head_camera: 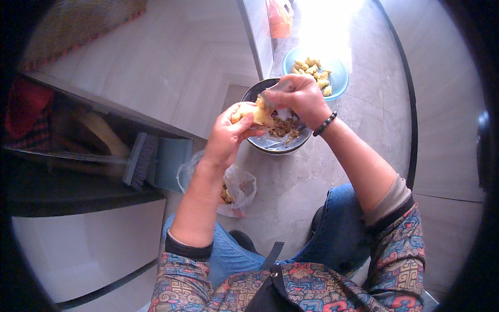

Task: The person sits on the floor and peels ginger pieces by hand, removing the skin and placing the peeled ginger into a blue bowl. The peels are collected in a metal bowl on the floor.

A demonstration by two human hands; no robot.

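Note:
My left hand (230, 134) grips a knobbly piece of ginger root (255, 113), its pale yellow flesh partly bare. My right hand (304, 97), with a bead bracelet on the wrist, is closed on a small greyish tool (269, 100) against the upper end of the ginger; the tool is blurred and mostly hidden by the fingers. Both hands are over a dark round basin (273, 150) lined with clear plastic. Brown peelings (282, 126) lie in it. Just beyond my right hand, a light-blue plastic bowl (342, 84) holds several pale ginger pieces (312, 70).
On the tiled floor (288, 195), a clear plastic bag (243, 187) with ginger-like pieces lies below my left forearm. A blue-grey dustpan (173, 162) and a brush (138, 163) are at the left, by the cabinet (175, 70). An orange bag (280, 21) hangs at the top.

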